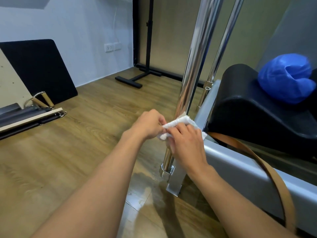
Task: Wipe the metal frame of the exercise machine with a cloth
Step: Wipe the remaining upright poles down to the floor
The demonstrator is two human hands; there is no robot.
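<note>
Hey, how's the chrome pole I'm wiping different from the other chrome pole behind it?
The near pole has the white cloth against it, held by the left hand and right hand; the far pole has nothing touching it. The near pole stands at the grey frame's closer corner, the far pole at its farther one. The near pole looks thicker, though it is closer to the camera. Both are shiny metal tubes.

Your right hand (185,143) covers much of the cloth (178,121), together they hide a stretch of the pole (193,66), whose top the upper edge cuts off, and the blue lump (286,79) is too blurred to name.
</note>
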